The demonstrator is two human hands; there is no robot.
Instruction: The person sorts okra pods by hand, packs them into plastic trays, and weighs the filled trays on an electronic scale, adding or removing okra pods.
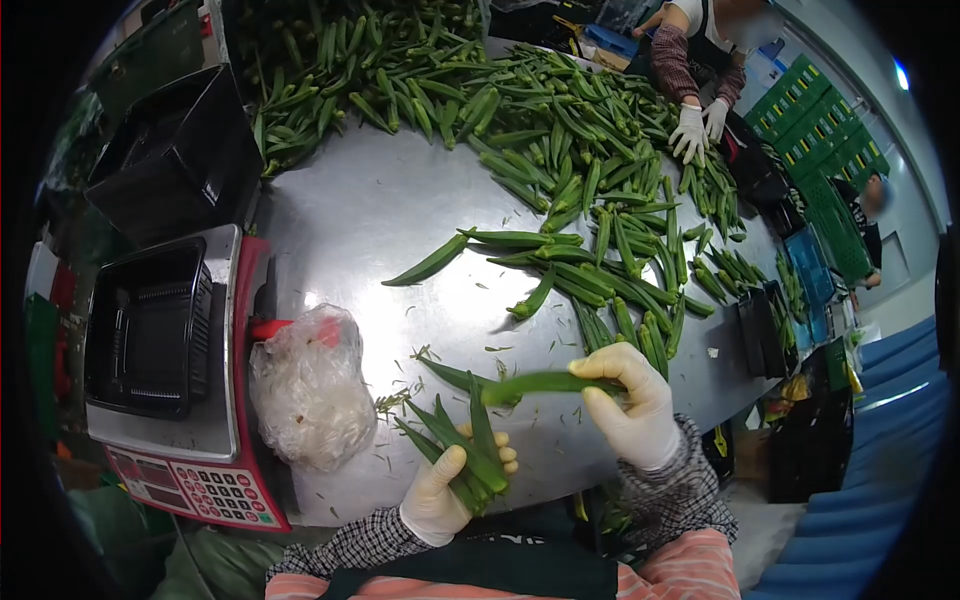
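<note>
My left hand [440, 492], in a white glove, is closed around several okra pods [470, 452] near the table's front edge, their tips pointing up and away from me. My gloved right hand [640, 405] pinches one larger okra pod [545, 384] by its end, between thumb and fingers. That pod lies level, its other end close to the bunch in my left hand. Beyond both hands, a loose heap of okra [570, 190] spreads over the metal table [360, 215]. Short stem scraps lie scattered near my left hand.
On the left, a red scale [200, 480] bears a black plastic tray [150, 328]; stacked black trays [180, 150] stand behind it. A crumpled clear plastic bag [312, 395] sits beside the scale. Across the table, a co-worker's gloved hands [700, 130] touch the okra. Green crates [820, 125] are stacked at right.
</note>
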